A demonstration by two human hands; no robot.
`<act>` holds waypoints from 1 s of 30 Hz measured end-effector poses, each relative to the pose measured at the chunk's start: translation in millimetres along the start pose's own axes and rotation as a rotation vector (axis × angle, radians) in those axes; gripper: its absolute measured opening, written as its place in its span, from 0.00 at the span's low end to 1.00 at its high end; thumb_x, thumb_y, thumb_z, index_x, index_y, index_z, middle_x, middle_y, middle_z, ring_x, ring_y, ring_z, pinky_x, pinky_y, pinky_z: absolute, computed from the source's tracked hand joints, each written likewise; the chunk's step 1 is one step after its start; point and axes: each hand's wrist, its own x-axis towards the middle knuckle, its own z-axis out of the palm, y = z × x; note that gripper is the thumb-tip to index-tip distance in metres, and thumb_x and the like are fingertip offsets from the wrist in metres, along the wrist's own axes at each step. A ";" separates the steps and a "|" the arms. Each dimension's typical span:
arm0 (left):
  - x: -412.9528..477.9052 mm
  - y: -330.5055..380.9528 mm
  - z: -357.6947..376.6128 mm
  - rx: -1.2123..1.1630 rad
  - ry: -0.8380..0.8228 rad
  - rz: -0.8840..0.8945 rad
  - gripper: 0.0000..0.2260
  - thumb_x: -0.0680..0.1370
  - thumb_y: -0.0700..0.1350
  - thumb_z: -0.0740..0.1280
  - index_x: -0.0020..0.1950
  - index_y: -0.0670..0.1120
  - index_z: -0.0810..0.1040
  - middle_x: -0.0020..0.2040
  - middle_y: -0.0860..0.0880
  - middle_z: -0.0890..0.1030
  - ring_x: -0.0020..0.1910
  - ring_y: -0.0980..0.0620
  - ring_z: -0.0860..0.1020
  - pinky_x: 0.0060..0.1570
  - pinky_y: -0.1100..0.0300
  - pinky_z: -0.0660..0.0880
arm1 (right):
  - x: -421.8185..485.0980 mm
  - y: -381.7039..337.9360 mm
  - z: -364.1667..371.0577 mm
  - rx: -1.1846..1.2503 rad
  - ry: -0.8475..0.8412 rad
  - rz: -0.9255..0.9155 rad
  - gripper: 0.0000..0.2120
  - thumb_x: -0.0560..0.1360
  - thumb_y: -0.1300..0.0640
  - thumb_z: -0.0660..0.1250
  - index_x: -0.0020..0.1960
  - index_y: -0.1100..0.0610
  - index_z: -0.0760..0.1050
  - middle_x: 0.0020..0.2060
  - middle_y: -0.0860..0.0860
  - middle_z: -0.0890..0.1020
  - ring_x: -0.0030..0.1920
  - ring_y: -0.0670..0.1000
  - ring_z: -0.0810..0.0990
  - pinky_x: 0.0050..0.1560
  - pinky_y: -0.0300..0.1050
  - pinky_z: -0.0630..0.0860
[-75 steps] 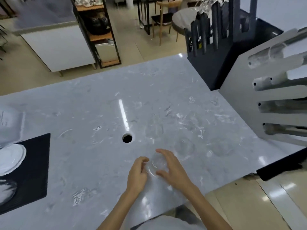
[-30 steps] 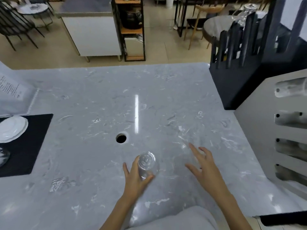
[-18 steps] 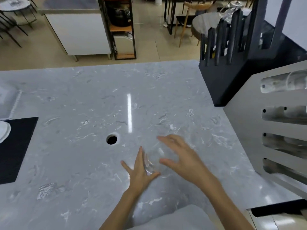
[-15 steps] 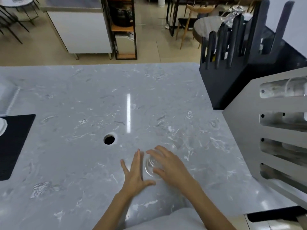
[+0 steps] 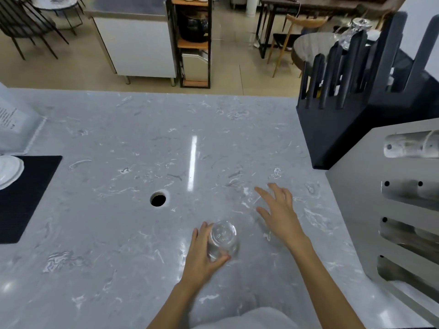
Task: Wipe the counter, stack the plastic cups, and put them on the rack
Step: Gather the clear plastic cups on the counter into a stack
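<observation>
- Hands first: left hand (image 5: 202, 254) wraps a clear plastic cup stack (image 5: 222, 238), thumb on the near side, fingers curled round the far-left side; stack stands upside down, base up, on the desk near the middle of its near edge.
- Right hand (image 5: 280, 212) spread, fingers splayed, palm down, holding nothing; just right of the stack and further from the near edge, not touching it. Can't tell if it touches the desk.
- Desk (image 5: 118, 143): grey marble top, glossy, takes up most of the view.
- Grey rack (image 5: 356, 210) at the desk's right edge, slotted side panel; clear cup-like shapes inside the slots, too blurry to count.
- Black slatted holder (image 5: 344, 124) at the far right corner, right behind the rack.
- Black mat (image 5: 26, 193) at the left edge, white plate (image 5: 8, 170) on its far left part, cut off by the frame.
- White sheet with print (image 5: 14, 124) at the left edge, beyond the mat.
- Round hole (image 5: 158, 199) in the desk, left of and beyond the cup stack, well apart from both hands.
</observation>
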 end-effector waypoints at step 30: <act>8.2 11.8 13.7 -0.053 -0.133 -0.007 0.38 0.62 0.67 0.78 0.67 0.71 0.63 0.56 0.62 0.74 0.55 0.59 0.78 0.48 0.69 0.76 | -142.8 35.4 -1.5 -0.094 -0.033 0.387 0.36 0.78 0.40 0.65 0.80 0.41 0.51 0.81 0.54 0.49 0.77 0.66 0.50 0.73 0.61 0.55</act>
